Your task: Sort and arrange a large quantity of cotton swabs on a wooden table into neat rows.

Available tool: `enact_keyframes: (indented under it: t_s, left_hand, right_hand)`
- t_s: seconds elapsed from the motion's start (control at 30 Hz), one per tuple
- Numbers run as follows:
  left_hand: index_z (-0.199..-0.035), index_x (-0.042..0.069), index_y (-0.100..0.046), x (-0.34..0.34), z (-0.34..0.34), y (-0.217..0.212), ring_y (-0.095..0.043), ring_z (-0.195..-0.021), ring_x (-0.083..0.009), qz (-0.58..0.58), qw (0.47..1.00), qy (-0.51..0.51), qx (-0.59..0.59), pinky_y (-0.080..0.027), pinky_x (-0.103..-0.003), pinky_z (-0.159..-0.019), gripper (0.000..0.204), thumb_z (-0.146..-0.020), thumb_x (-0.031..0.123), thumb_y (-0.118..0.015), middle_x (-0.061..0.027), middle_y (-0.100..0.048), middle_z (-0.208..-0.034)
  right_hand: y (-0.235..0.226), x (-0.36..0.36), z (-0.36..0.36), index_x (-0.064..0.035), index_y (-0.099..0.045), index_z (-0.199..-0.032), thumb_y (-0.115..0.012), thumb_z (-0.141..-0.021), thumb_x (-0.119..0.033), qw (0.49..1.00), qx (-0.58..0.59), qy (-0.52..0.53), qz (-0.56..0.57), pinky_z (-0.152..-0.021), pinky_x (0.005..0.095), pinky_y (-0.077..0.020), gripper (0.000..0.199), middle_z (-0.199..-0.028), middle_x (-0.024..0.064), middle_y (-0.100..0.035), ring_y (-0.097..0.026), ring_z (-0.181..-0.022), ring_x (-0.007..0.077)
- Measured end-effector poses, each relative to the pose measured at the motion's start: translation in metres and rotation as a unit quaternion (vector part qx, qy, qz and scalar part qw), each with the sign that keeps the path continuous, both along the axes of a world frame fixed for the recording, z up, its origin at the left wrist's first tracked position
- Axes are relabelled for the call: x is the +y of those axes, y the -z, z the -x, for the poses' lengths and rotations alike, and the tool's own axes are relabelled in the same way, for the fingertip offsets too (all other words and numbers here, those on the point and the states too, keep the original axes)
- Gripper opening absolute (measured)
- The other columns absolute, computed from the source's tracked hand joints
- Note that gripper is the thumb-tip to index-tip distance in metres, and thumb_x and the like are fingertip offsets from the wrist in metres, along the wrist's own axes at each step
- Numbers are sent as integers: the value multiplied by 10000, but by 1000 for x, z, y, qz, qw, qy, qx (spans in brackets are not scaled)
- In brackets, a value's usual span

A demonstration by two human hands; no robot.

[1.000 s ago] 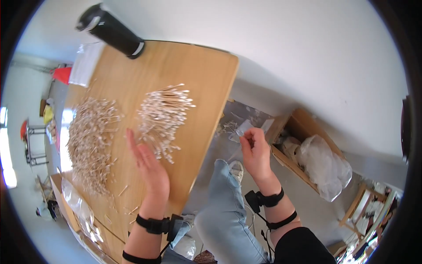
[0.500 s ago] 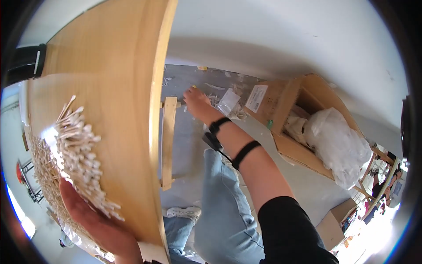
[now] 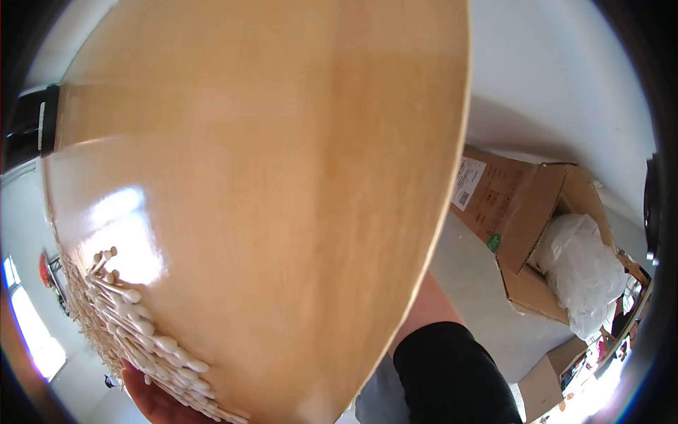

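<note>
A heap of cotton swabs point(image 3: 145, 339) with pale bulbous tips lies along the near left part of the wooden table point(image 3: 282, 177). My left hand point(image 3: 159, 403) rests against the near side of this heap. One outstretched finger shows beside the swabs, and the hand looks open; its other fingers are hidden. My right forearm, in a black sleeve point(image 3: 452, 374), reaches down past the table's right edge. The tabletop covers my right hand, so neither its fingers nor anything in them can be seen.
On the floor at the right stands an open cardboard box point(image 3: 530, 205) with a clear plastic bag point(image 3: 583, 265) bulging out. A smaller carton point(image 3: 544, 385) is nearer. A black object point(image 3: 32, 127) sits at the table's far left. A white wall point(image 3: 558, 78) rises behind the box.
My view has dropped closer to the tabletop, which now fills the middle. My right hand, seen earlier low over the littered floor, is now behind the table edge. My left hand stays by the swabs.
</note>
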State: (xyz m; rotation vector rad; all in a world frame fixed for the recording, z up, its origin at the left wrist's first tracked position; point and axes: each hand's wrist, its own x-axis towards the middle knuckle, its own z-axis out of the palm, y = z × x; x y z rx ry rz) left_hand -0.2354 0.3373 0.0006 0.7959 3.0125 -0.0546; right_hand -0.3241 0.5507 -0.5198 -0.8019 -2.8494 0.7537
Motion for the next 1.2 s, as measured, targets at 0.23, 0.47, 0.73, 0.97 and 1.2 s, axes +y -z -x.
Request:
enact_keyframes:
  t_s: [0.23, 0.47, 0.73, 0.97, 1.2]
  left_hand:
    - [-1480, -28, -279, 7, -13, -3, -321, -1395, -348, -84, 995, -14, -58, -245, -458, -1158, 616, -1018, 362, -398, -183, -292, -1543]
    - [-1481, -15, -282, 12, -11, 14, -315, -1399, -327, -176, 977, -44, -112, -238, -443, -1161, 593, -1028, 359, -368, -170, -295, -1541]
    - [-1482, 0, -285, 19, 8, 24, -308, -1404, -303, -264, 953, -89, -115, -231, -426, -1165, 569, -1039, 355, -333, -156, -300, -1539]
    - [-1483, 14, -288, 26, 16, 43, -302, -1409, -282, -370, 906, -121, -166, -224, -411, -1168, 550, -1049, 352, -302, -143, -304, -1536]
    - [-1484, 27, -291, 27, 8, 41, -295, -1413, -262, -471, 844, -152, -208, -218, -396, -1172, 533, -1059, 349, -272, -131, -308, -1534]
  right_hand:
    - [-44, 3, -48, -115, -705, -908, -550, -845, -166, 994, 100, 44, 14, -876, 355, -459, 175, -953, 13, -655, -576, -1033, 198]
    - [-81, 19, -59, -81, -704, -808, -550, -836, -137, 998, 31, -46, -6, -864, 357, -516, 166, -936, 51, -656, -610, -975, 238]
    - [-79, -5, 15, -141, -699, -953, -548, -898, -178, 995, 86, 18, 48, -879, 359, -519, 165, -1059, 53, -634, -602, -1039, 225]
    - [-22, 5, 19, -121, -716, -923, -535, -897, -157, 997, -66, -35, -28, -911, 357, -507, 186, -1085, 46, -649, -598, -1087, 205]
    - [-33, 10, -33, -59, -670, -905, -546, -873, -136, 985, 94, 94, 112, -855, 427, -519, 150, -983, 143, -667, -639, -958, 326]
